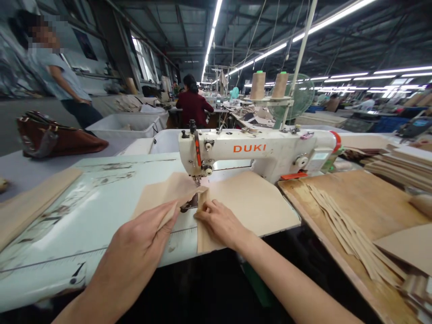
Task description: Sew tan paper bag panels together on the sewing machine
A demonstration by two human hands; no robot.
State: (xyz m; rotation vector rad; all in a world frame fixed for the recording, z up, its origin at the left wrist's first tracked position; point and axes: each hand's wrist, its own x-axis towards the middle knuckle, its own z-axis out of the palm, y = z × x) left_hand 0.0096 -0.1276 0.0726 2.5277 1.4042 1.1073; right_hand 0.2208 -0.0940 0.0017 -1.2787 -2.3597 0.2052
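Observation:
A white sewing machine (236, 146) with orange lettering stands on a pale green table (111, 211). Beige material (256, 198) lies under and to the right of its needle, and more spreads to the left of the needle. My left hand (141, 238), at the left front of the needle, pinches a folded edge of this material between thumb and fingers. My right hand (219, 220) is closed on a narrow beige strip (204, 240) along the material's edge, just in front of the needle. A dark metal part shows between my hands.
At the right, a brown board (364, 202) carries thin beige strips (344, 229) and stacked pieces. Two thread cones (258, 85) stand behind the machine. A brown bag (57, 137) and white bins (124, 125) are at the left. One person stands there; another sits ahead.

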